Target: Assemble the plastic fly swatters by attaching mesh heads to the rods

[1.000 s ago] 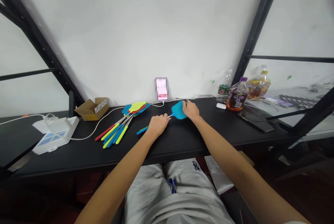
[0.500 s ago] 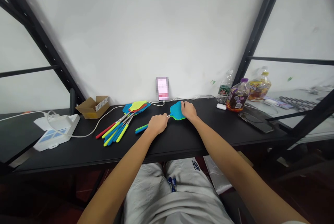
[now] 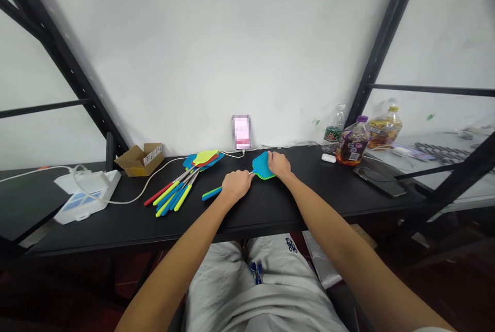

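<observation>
Blue on top, a swatter (image 3: 261, 166) lies over a green one (image 3: 212, 191) on the black desk (image 3: 278, 205), in front of the person. The left hand (image 3: 236, 183) has its fingers curled round the shafts; the right hand's (image 3: 280, 165) fingers pinch the heads' right edge. A pile of swatters (image 3: 188, 173) lies to the left, near an open cardboard box (image 3: 139, 162).

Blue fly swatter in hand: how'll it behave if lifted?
Probably light: the blue fly swatter has a thin, flat head. Its slim shaft may flex slightly. What looks like a green swatter beneath could slide against it.
</observation>
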A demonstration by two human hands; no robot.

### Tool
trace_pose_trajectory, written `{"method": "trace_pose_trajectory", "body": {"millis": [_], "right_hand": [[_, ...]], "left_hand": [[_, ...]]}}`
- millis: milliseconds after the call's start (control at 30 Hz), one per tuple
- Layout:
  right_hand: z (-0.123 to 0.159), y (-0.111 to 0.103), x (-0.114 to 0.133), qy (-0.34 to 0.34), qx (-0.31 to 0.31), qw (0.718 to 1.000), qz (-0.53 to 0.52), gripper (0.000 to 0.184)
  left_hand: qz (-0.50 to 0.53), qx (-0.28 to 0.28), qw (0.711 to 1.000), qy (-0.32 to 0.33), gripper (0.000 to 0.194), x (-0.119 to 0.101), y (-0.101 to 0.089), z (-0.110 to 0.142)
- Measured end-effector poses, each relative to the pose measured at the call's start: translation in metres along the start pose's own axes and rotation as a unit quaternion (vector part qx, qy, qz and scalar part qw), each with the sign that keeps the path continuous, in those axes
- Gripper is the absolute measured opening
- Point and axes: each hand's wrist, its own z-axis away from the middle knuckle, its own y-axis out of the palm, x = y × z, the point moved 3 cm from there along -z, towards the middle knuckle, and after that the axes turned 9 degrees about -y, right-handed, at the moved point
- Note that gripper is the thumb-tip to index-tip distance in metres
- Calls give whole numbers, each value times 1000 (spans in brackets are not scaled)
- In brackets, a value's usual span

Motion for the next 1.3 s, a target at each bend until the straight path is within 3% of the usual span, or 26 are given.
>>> {"method": "trace_pose_trajectory", "body": {"millis": [667, 900, 1300], "right_hand": [[-1, -4, -4, 11, -4, 1000, -15, 57], [-4, -19, -34, 83, -40, 996, -12, 59], [-1, -16, -32, 43, -40, 997, 58, 52]], "left_hand": [[24, 11, 997, -75, 71, -6, -1, -3], [39, 7, 991, -126, 77, 11, -2, -3], [45, -7, 991, -126, 80, 12, -2, -2]]}}
